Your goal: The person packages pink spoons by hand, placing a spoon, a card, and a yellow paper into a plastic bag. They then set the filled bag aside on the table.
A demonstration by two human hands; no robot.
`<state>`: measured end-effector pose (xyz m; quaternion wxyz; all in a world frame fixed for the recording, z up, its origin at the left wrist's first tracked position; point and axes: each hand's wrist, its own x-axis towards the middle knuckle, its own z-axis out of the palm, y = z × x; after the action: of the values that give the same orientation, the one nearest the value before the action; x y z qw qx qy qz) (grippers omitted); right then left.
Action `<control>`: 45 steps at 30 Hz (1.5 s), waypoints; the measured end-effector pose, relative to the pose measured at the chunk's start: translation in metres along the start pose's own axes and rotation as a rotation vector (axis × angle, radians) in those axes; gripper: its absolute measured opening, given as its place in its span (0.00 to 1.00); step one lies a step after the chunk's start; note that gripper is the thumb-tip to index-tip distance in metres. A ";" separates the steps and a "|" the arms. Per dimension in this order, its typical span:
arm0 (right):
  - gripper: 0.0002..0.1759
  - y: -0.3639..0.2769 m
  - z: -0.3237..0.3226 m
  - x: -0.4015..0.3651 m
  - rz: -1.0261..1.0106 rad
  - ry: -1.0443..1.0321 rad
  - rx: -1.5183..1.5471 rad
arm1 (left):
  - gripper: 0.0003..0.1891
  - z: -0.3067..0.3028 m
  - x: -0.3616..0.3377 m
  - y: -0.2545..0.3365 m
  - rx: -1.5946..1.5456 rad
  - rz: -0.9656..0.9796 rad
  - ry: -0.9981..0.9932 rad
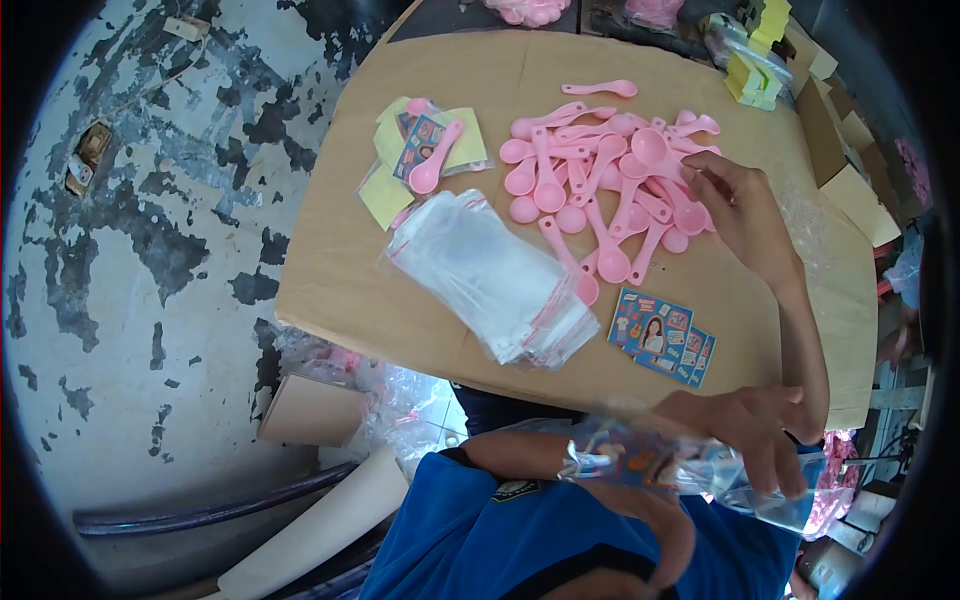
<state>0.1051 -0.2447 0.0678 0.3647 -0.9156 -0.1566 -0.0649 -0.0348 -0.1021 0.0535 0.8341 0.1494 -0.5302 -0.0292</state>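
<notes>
Many pink spoons (633, 165) (heaped) lie by the right fingers (715, 165).

Right hand (742, 208) at pink spoons (612, 262)

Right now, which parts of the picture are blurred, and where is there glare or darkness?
Head view: the left hand and the clear packet are blurred, probably by motion; the pink spoons look sharper. Head view: whitish glare on the stacked clear bags; rounded black corners.
</notes>
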 end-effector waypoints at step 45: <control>0.09 -0.030 -0.065 -0.022 -0.125 0.032 0.188 | 0.25 -0.030 0.005 0.021 0.504 -0.019 0.360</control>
<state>0.0737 -0.2739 0.1294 0.4466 -0.8647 -0.2128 -0.0872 -0.0084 -0.0763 0.0526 0.8510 0.3592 -0.3632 0.1223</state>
